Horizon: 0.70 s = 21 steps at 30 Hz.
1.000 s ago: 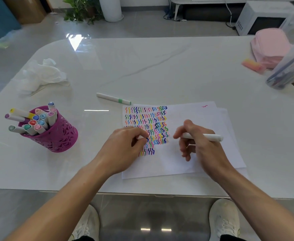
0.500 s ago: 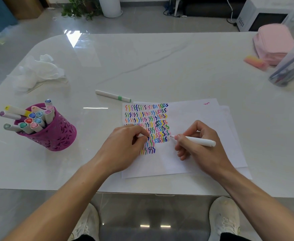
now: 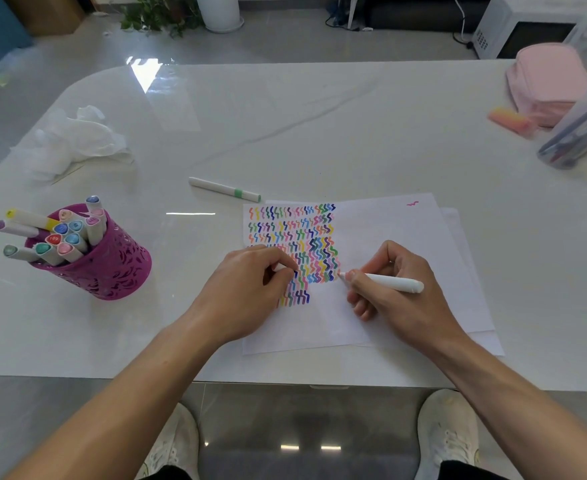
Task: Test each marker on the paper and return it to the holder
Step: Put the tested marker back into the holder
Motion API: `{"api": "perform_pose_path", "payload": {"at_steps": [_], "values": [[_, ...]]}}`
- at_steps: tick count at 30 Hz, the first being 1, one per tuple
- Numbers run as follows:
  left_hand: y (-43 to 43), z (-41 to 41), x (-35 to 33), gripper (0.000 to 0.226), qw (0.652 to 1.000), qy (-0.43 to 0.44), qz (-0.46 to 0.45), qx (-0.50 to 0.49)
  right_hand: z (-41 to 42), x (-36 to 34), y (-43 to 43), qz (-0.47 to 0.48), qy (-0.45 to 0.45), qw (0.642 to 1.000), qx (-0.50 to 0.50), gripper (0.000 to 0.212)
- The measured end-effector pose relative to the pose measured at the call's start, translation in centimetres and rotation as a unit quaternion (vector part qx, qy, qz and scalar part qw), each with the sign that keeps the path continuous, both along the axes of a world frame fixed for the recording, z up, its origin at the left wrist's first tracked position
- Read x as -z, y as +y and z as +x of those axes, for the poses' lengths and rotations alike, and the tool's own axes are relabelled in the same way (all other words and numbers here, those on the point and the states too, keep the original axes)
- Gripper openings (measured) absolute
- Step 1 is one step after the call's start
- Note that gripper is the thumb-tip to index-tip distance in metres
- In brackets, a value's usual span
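Observation:
A white sheet of paper (image 3: 389, 237) lies in front of me, its left part filled with rows of coloured squiggles. My right hand (image 3: 399, 306) grips a white marker (image 3: 392, 283) like a pen, the tip touching the paper at the right edge of the squiggle block. My left hand (image 3: 243, 292) rests on the sheet's left part, fingers curled, pinching a small white piece that looks like the marker cap (image 3: 279, 268). A purple holder (image 3: 112, 268) with several markers stands at the left. One capped marker with a green band (image 3: 224, 189) lies loose beyond the paper.
Crumpled white tissue (image 3: 73, 140) sits at the far left. A pink pouch (image 3: 545, 81), an orange-pink eraser (image 3: 508, 121) and a clear pencil case (image 3: 579, 133) are at the far right. The table's front edge (image 3: 285, 382) runs just under my forearms.
My right hand has turned the marker into a writing grip and lowered its tip onto the paper beside the squiggles. The left hand has stayed in place.

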<state>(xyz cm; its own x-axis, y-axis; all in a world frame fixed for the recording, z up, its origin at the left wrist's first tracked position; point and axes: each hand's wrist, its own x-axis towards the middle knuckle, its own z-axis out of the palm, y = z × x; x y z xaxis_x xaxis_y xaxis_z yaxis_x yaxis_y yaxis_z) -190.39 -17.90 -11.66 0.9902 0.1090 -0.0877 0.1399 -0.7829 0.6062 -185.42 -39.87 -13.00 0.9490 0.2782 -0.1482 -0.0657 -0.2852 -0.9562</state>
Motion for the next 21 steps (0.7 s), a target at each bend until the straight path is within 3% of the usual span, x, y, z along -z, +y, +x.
{"api": "perform_pose_path", "payload": {"at_steps": [9, 14, 18, 21], "values": [[-0.1, -0.1, -0.3, 0.022, 1.0, 0.006, 0.003, -0.007, -0.2, -0.3, 0.0, -0.021, 0.01, 1.0, 0.009, 0.026], [-0.1, -0.2, -0.6, 0.022, 1.0, 0.01, 0.001, -0.002, 0.1, -0.6, 0.0, 0.044, 0.011, 0.998, 0.054, 0.024], [-0.1, -0.4, -0.9, 0.017, 0.999, -0.049, -0.006, -0.002, 0.0, -1.2, -0.2, 0.076, -0.009, 0.993, 0.085, 0.021], [-0.2, -0.3, -1.2, 0.018, 0.995, -0.067, -0.067, -0.035, 0.0, -1.6, 0.1, 0.103, -0.026, 0.992, 0.072, 0.014]]}}
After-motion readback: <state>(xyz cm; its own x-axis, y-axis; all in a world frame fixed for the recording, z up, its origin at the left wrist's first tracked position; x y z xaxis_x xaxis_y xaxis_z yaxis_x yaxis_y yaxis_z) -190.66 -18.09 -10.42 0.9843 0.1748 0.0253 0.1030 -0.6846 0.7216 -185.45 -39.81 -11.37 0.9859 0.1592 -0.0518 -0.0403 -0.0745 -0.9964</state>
